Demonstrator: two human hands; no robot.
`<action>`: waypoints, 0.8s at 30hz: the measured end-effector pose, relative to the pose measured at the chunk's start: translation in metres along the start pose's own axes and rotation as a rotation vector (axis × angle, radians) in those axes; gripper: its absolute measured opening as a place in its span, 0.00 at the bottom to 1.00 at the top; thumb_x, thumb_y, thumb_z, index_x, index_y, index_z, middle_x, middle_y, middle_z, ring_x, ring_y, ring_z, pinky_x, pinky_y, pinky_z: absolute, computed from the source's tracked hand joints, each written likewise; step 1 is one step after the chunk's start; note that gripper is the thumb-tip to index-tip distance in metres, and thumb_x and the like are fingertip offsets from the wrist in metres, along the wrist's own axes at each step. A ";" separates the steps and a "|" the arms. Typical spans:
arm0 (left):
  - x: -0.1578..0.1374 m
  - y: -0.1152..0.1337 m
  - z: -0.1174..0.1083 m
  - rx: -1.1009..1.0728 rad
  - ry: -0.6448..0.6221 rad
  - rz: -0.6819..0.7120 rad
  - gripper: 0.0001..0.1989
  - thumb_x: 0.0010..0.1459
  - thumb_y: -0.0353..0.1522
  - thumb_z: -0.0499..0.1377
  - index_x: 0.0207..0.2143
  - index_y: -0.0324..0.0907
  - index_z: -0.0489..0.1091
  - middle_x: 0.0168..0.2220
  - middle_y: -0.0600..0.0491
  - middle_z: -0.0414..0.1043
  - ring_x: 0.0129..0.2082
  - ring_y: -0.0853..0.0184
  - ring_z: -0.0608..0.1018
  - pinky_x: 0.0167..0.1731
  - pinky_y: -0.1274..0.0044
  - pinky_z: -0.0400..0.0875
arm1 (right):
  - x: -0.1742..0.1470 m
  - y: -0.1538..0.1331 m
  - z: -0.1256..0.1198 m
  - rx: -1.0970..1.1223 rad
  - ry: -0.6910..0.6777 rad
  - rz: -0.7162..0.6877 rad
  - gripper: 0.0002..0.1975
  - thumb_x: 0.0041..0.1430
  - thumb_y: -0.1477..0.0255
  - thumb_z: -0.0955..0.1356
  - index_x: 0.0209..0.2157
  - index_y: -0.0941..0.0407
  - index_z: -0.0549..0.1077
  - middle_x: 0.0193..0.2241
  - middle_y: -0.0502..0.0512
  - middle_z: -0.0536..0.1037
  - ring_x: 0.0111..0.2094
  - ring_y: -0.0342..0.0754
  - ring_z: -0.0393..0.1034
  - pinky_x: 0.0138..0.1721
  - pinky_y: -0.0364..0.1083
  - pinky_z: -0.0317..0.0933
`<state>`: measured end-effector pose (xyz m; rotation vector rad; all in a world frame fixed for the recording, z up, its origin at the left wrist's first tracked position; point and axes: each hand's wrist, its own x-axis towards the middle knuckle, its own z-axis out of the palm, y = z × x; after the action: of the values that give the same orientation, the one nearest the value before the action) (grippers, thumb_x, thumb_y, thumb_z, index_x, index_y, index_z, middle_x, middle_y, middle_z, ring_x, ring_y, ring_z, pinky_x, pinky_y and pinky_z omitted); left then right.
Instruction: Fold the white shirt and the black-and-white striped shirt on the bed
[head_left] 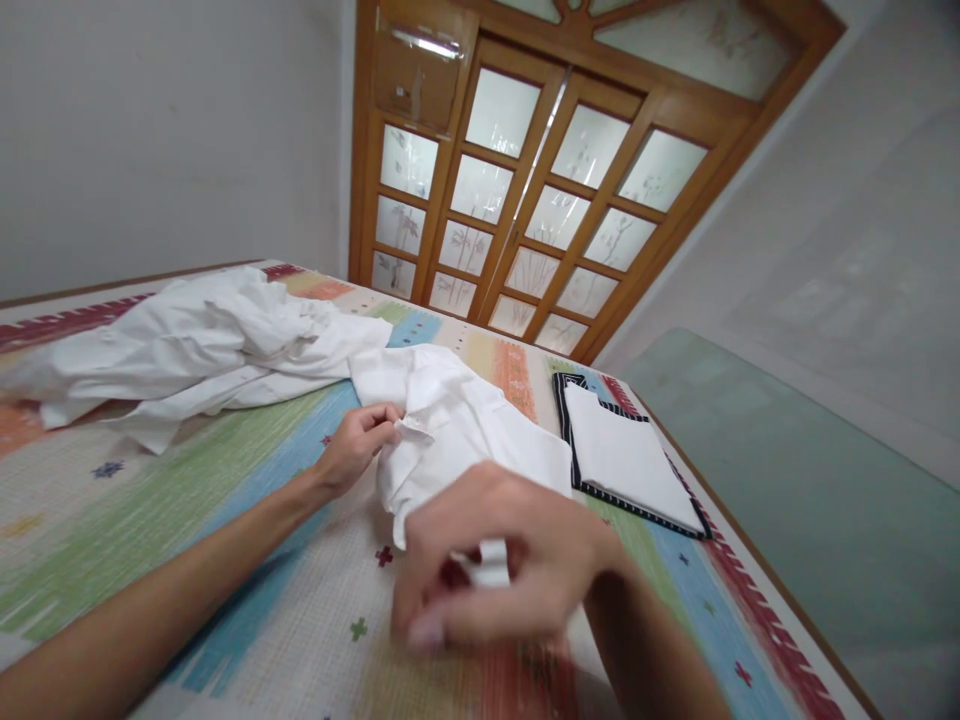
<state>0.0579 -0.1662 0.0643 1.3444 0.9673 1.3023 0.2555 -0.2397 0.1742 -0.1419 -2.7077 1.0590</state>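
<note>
Two bare hands work on one white garment (pixel 457 420) that lies on a tabletop (pixel 150 520) covered with a striped cloth in green, blue, orange and red. The left hand (pixel 358 442) is closed on the garment's crumpled left edge, with the fingers curled and pinching the fabric. The right hand (pixel 510 565) is close to the camera and blurred; its fingers are bent around a small piece of the same white fabric at the lower edge of the garment, so it grips the cloth too. The garment sits between the two hands and spreads away from the person, toward the middle of the tabletop.

Behind the left hand, further along the tabletop, lies a bigger heap of white clothes (pixel 187 350) — wrinkled and not folded. It touches or nearly touches the far end of the held garment; I cannot tell which. To the right of the garment, just beside it, lies a folded white cloth (pixel 630 455) on top of a dark striped piece, near the right edge of the tabletop.

Past the tabletop stands a wooden door (pixel 540 190) with frosted glass panes — it is set between plain pale walls. On the right, lower than the tabletop, a greenish floor (pixel 810 520) is visible.
</note>
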 end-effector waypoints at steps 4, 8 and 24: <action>-0.003 0.004 0.003 -0.110 0.009 0.060 0.09 0.41 0.33 0.60 0.19 0.39 0.61 0.28 0.54 0.67 0.28 0.70 0.68 0.27 0.79 0.64 | 0.010 0.052 -0.033 -0.358 0.404 0.340 0.06 0.62 0.72 0.65 0.34 0.58 0.74 0.28 0.51 0.76 0.29 0.41 0.67 0.34 0.41 0.60; -0.005 0.005 0.004 -0.075 0.020 0.105 0.09 0.42 0.33 0.64 0.21 0.38 0.67 0.36 0.49 0.73 0.35 0.65 0.73 0.34 0.78 0.68 | 0.009 0.092 -0.022 -0.400 0.557 0.396 0.05 0.62 0.74 0.65 0.35 0.58 0.73 0.31 0.52 0.76 0.29 0.42 0.66 0.33 0.41 0.59; -0.009 -0.002 0.011 0.102 -0.014 0.200 0.11 0.50 0.37 0.66 0.33 0.39 0.79 0.39 0.46 0.78 0.41 0.62 0.79 0.41 0.73 0.75 | 0.012 0.107 -0.016 -0.679 0.399 0.469 0.08 0.63 0.72 0.65 0.34 0.59 0.76 0.31 0.55 0.79 0.29 0.44 0.70 0.32 0.42 0.55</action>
<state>0.0677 -0.1759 0.0610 1.5591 0.9180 1.4061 0.2484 -0.1484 0.1155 -1.0150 -2.5780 0.1071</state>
